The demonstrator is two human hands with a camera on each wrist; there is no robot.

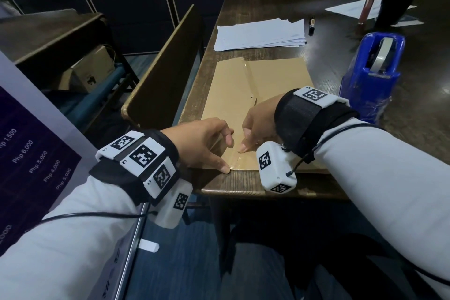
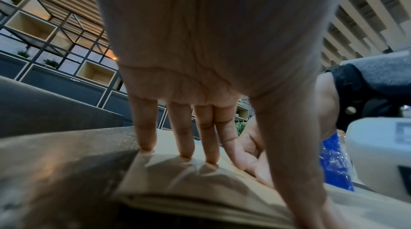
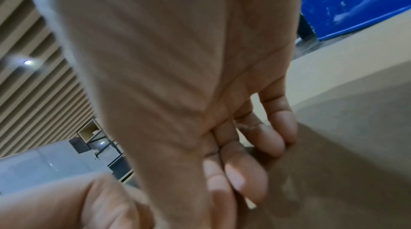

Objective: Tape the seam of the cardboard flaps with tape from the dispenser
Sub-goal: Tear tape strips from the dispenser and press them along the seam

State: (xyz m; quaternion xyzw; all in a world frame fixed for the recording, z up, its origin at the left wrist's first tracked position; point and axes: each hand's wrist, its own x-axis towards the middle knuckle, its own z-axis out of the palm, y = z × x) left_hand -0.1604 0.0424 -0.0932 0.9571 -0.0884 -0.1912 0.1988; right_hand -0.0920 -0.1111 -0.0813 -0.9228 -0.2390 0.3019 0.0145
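Note:
A flattened brown cardboard (image 1: 275, 80) lies on the dark wooden table (image 1: 243, 184). A glossy strip of clear tape (image 1: 243, 95) runs along its seam toward me. My left hand (image 1: 219, 151) is spread on the near left part, straight fingertips (image 2: 184, 153) on the cardboard (image 2: 177, 180) and thumb at its near edge. My right hand (image 1: 255, 129) is beside it with its thumb pressed on the taped seam. Its bent fingers (image 3: 275, 141) touch the cardboard (image 3: 355, 145). The blue tape dispenser (image 1: 372, 75) stands at the right, behind my right wrist.
A stack of white papers (image 1: 260, 34) and a dark marker (image 1: 311, 25) lie beyond the cardboard. More papers and a plant sit at the far right. A wooden chair back (image 1: 165, 66) stands left of the table, with a printed sign (image 1: 24, 153) further left.

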